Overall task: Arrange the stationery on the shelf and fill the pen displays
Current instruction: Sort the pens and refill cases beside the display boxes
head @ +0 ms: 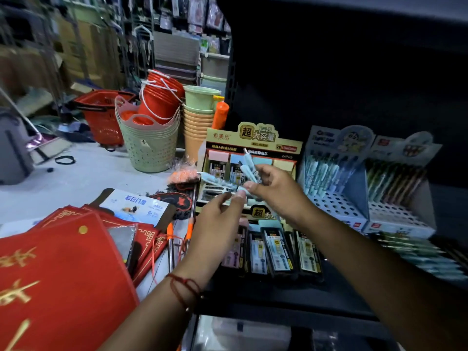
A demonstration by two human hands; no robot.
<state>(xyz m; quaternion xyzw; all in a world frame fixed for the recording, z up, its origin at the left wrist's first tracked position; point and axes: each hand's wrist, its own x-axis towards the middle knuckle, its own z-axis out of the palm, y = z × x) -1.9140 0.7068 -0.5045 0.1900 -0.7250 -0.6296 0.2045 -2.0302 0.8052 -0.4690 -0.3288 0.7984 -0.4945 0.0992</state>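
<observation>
My right hand (274, 191) grips a bunch of light-blue pens (247, 164), held up in front of the yellow pencil-lead display box (255, 143). My left hand (217, 221) reaches to the same bunch, thumb and fingers pinching the lower ends of the pens; motion blur hides the exact contact. To the right on the dark shelf stand two tiered pen displays: a blue one (334, 188) partly filled with light-blue pens and a second one (397, 196) with greenish and brown pens. A lower box of lead cases (273, 249) lies under my hands.
Loose packs of pens (425, 252) lie at the shelf's right. Red felt mats (58, 274) and metal rods with orange tips (177, 239) lie at the left. On the floor stand stacked baskets (149, 145), red buckets (159, 97), cups (200, 117) and a red shopping basket (101, 115).
</observation>
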